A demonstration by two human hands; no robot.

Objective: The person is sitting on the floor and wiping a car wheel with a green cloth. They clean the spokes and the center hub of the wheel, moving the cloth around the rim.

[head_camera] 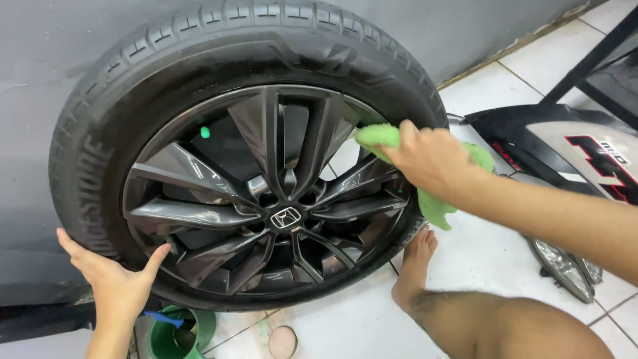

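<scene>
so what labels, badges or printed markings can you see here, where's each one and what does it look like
Raised lettering: tyre sidewall, left side above the left hand; black on black, moulded.
Centre badge: wheel hub; small rounded-square chrome emblem on black.
Decal: white and black body panel on the floor, right, beyond the right hand holding a green cloth; bold black and red graphics.

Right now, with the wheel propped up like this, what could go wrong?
The tyre stands upright against the grey wall, steadied only by the left hand; it could roll or tip toward the bare foot beside it. The right hand presses a green cloth at the rim; fingers might catch between spokes. The green bucket below could be knocked.
</scene>
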